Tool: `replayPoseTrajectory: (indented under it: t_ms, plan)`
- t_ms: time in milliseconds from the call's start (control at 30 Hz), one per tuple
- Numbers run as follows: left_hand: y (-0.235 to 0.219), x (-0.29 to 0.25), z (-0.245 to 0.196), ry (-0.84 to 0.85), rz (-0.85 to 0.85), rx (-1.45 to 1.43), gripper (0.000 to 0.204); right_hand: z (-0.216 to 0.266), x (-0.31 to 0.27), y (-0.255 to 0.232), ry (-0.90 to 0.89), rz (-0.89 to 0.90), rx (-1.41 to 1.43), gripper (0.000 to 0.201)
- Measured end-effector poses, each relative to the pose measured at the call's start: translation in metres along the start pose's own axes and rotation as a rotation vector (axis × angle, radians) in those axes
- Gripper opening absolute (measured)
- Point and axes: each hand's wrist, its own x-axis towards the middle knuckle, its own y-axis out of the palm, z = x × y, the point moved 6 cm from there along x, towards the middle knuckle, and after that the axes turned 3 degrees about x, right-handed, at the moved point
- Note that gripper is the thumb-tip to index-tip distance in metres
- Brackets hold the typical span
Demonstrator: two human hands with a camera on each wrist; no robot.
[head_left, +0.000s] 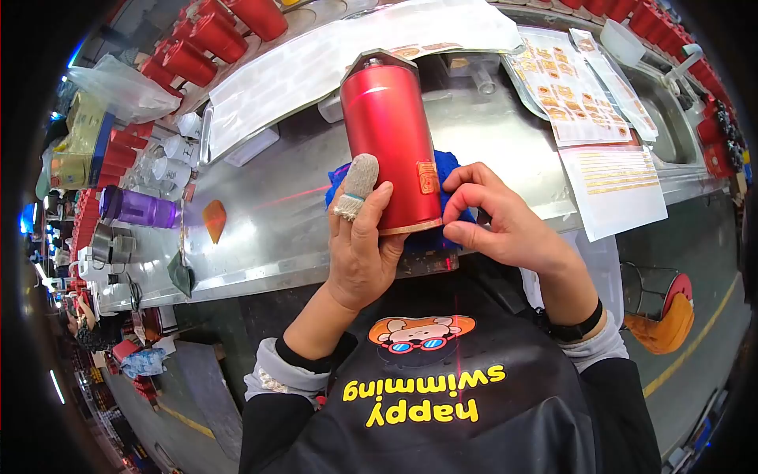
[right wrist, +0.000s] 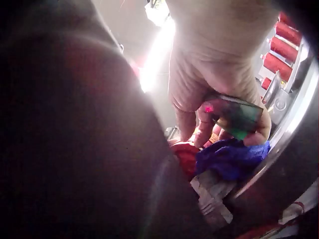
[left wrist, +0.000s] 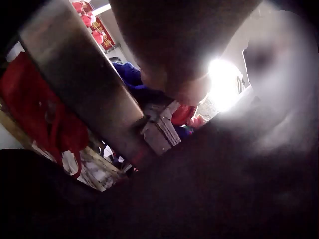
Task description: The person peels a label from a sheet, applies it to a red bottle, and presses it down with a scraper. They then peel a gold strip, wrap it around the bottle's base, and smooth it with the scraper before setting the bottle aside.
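A glossy red bottle (head_left: 387, 134) lies on a blue cloth (head_left: 448, 164), its neck pointing away and its base toward the person. My left hand (head_left: 359, 261) grips it near the base, with a knitted sleeve (head_left: 361, 183) over one finger. A small gold-and-red label (head_left: 427, 178) sits on the bottle's right side, close to the base. Beside that label are the bent fingertips of my right hand (head_left: 505, 217). In the right wrist view, a flat, translucent green scraper (right wrist: 241, 119) is tucked between its palm and fingers. The left wrist view is mostly dark.
An orange flat piece (head_left: 213, 221) and a dark green one (head_left: 181, 274) lie on the metal table (head_left: 268, 237). Sheets of gold labels (head_left: 568, 87) are at right, by a sink (head_left: 667, 118). A purple bottle (head_left: 142, 208) and several red bottles (head_left: 217, 35) are at left.
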Motion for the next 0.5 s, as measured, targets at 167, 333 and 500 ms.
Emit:
replayPoseTrajectory:
  t_ms: [167, 333, 500]
  plan:
    - [0.000, -0.003, 0.003, -0.036, -0.007, -0.041, 0.054, 0.009, 0.001, 0.004, -0.025, -0.071, -0.147, 0.021]
    - [0.000, -0.012, 0.010, -0.115, -0.051, -0.136, 0.053, 0.008, 0.000, 0.006, -0.074, -0.118, -0.163, 0.023]
    - [0.010, -0.030, 0.026, -0.235, -0.061, -0.326, 0.056, 0.009, 0.000, 0.012, -0.237, -0.220, -0.302, 0.026]
